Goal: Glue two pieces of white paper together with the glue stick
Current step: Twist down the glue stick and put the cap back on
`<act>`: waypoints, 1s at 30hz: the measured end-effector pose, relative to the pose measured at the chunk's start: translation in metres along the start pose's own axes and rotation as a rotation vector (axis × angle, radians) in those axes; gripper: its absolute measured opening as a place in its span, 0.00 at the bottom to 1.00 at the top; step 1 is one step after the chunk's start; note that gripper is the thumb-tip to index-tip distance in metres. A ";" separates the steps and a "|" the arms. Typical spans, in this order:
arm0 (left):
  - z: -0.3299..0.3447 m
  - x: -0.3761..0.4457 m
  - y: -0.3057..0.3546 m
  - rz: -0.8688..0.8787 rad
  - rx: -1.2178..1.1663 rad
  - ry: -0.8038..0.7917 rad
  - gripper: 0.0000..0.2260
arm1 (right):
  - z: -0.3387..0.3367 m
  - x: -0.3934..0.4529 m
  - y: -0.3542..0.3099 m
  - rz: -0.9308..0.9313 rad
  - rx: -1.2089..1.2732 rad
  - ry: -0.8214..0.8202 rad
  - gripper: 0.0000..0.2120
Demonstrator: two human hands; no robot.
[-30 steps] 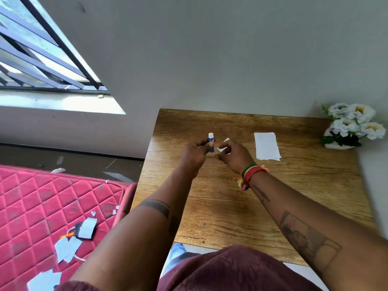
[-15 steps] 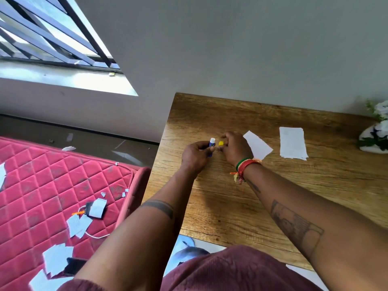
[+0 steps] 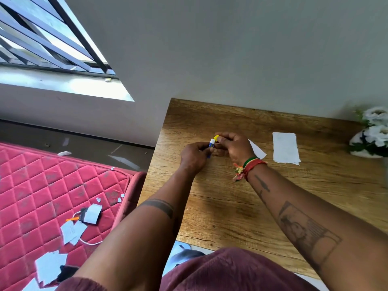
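Note:
My left hand (image 3: 194,154) grips a small blue glue stick (image 3: 211,144) with its white glue tip pointing up. Right beside it, my right hand (image 3: 235,147) pinches the yellow cap (image 3: 216,137), which sits just off the tip. One white paper piece (image 3: 257,151) lies on the wooden table (image 3: 231,206), partly hidden behind my right wrist. A second, larger white paper (image 3: 286,148) lies flat further right.
A white pot of white flowers (image 3: 372,133) stands at the table's far right by the wall. Left of the table is a red quilted mattress (image 3: 48,196) strewn with paper scraps, a cable and a dark object.
The small paper I held in my right hand now lies on the table. My right hand has taken the yellow cap at the glue stick's tip. The view shifted left.

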State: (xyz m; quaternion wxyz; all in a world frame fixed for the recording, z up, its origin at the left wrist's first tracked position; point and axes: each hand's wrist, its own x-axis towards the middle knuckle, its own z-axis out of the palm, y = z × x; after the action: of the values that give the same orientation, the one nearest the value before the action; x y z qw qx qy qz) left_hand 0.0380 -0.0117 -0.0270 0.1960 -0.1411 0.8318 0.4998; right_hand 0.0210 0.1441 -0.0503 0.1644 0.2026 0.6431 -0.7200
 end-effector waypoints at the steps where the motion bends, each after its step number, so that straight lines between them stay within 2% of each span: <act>1: 0.001 0.000 0.001 0.009 0.021 0.000 0.12 | -0.001 0.000 0.000 -0.012 -0.018 0.001 0.06; 4: 0.002 -0.001 0.001 0.032 0.061 0.006 0.11 | -0.001 -0.005 -0.003 -0.052 -0.099 -0.001 0.07; 8: 0.005 -0.005 0.001 0.047 0.096 0.004 0.10 | -0.001 -0.019 -0.008 -0.182 -0.452 -0.002 0.13; 12: 0.007 -0.007 0.005 0.029 0.001 0.007 0.10 | -0.004 -0.036 -0.005 -0.331 -0.807 -0.087 0.31; 15: 0.010 -0.010 0.012 0.006 -0.107 0.009 0.08 | -0.003 -0.042 0.001 -0.317 -0.895 -0.171 0.46; 17: 0.014 -0.012 0.014 -0.004 -0.152 -0.008 0.08 | -0.003 -0.043 0.002 -0.376 -0.952 -0.099 0.45; 19: 0.017 -0.013 0.015 0.000 -0.187 -0.034 0.08 | -0.005 -0.044 -0.002 -0.440 -0.983 -0.021 0.39; 24: 0.021 -0.016 0.016 0.018 -0.187 -0.076 0.07 | -0.014 -0.048 -0.005 -0.427 -1.025 -0.022 0.34; 27: 0.025 -0.017 0.019 0.018 -0.200 -0.084 0.09 | -0.018 -0.049 -0.001 -0.425 -0.986 -0.028 0.36; 30: 0.032 -0.016 0.022 0.042 -0.185 -0.065 0.09 | -0.026 -0.053 0.000 -0.368 -0.846 -0.054 0.41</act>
State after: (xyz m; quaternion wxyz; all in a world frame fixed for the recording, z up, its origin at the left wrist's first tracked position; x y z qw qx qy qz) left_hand 0.0490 0.0276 -0.0161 0.1985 -0.1249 0.7782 0.5826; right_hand 0.0687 0.1682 -0.0260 0.1189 -0.0187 0.9011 -0.4165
